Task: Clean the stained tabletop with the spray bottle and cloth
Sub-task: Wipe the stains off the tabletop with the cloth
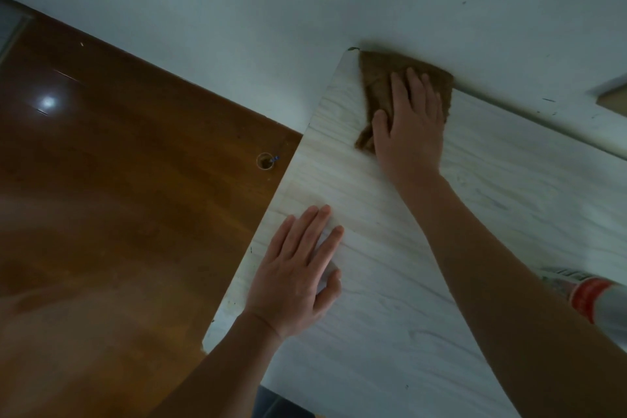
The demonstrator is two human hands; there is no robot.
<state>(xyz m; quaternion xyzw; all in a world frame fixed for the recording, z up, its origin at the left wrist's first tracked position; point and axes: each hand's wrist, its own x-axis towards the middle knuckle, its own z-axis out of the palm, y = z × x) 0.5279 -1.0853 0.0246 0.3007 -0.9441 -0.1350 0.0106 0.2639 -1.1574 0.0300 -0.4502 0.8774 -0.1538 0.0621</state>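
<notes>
At far corner by wall, right hand (410, 125) flat, fingers spread, presses cloth (376, 78) on tabletop (390, 332) to scrub; left hand (298, 268) open, palm down, likely bracing.

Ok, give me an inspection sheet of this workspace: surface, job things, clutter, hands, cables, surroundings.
Surface: pale wood-grain tabletop, faint marks; far corner against the wall.
Job's things: brown cloth flat at the far corner; spray bottle, red band, partly hidden at the right edge.
Clutter: nothing seen.
Hands: right hand flat on the cloth, fingers spread; left hand flat on the tabletop, something pale under it, unclear what.
Cables: nothing seen.
Surroundings: white wall with small dark specks; glossy brown wooden floor with a round hole.
</notes>
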